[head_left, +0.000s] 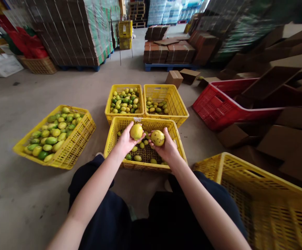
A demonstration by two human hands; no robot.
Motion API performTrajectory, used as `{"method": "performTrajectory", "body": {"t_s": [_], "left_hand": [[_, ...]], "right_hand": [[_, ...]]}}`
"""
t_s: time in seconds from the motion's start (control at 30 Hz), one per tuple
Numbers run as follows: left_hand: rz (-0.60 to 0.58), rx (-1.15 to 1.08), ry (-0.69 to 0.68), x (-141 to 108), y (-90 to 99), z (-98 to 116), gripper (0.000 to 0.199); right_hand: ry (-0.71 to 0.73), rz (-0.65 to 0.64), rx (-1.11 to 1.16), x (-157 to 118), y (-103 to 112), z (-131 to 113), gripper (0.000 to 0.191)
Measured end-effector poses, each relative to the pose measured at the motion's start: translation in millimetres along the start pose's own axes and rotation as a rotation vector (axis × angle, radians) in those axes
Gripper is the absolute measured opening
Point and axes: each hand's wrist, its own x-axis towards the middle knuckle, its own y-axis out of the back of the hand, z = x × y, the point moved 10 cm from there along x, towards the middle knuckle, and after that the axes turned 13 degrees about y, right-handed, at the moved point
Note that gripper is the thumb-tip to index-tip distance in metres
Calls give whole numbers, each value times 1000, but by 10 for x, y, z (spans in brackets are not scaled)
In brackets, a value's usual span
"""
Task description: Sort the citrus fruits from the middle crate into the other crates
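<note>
Above the near yellow crate (pixel 144 121), my left hand (pixel 126 140) holds a smooth yellow fruit (pixel 136 132). Beside it, my right hand (pixel 167 147) holds a yellow fruit with dark specks (pixel 157 138). The two fruits are a short gap apart. Several green-yellow fruits (pixel 137 158) lie scattered on the bottom of the near crate, partly hidden by my hands. Just behind it stand two more yellow crates: the back left one (pixel 109 106) holds many green and yellow fruits, the back right one (pixel 180 104) holds fewer.
A tilted yellow crate (pixel 72 152) full of fruit stands at the left. At the right are a red crate (pixel 218 104) and loose cardboard boxes (pixel 288 139). Another yellow crate (pixel 268 184) is at the lower right. Stacked cardboard (pixel 169 52) rests on a blue pallet behind.
</note>
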Motion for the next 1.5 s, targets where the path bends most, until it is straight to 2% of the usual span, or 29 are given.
{"method": "performTrajectory", "body": {"t_s": [0.1, 0.27, 0.37, 0.5, 0.63, 0.73, 0.83, 1.03, 1.1, 1.27, 1.5], "left_hand": [[0, 7, -8, -21, -5, 1, 8], [-93, 6, 75, -42, -80, -90, 28], [-125, -5, 110, -34, -93, -121, 34], [-153, 17, 48, -24, -112, -65, 31], [-182, 28, 30, -20, -146, -65, 27], [-157, 30, 30, -17, -129, -80, 27], [-155, 140, -61, -50, -156, -24, 31], [-273, 513, -458, -294, -393, 155, 35], [-292, 558, -530, -354, -424, 171, 34], [-318, 634, -513, -355, -443, 114, 34], [-341, 635, -458, -320, -455, 69, 35]], "right_hand": [[40, -52, -33, -23, -75, -76, 20], [54, -166, -61, -82, -213, -122, 27], [73, -120, -25, -60, -173, -149, 27], [84, 2, -5, -13, -31, -155, 18], [87, -81, -23, -34, -102, -166, 22], [99, -111, -3, -81, -167, -208, 21], [86, -98, 39, -117, -199, -220, 18], [119, -192, 15, -143, -286, -212, 31], [150, -219, -9, -153, -304, -225, 30], [217, -250, -19, -170, -332, -279, 27], [203, -273, -12, -175, -359, -274, 29]]}}
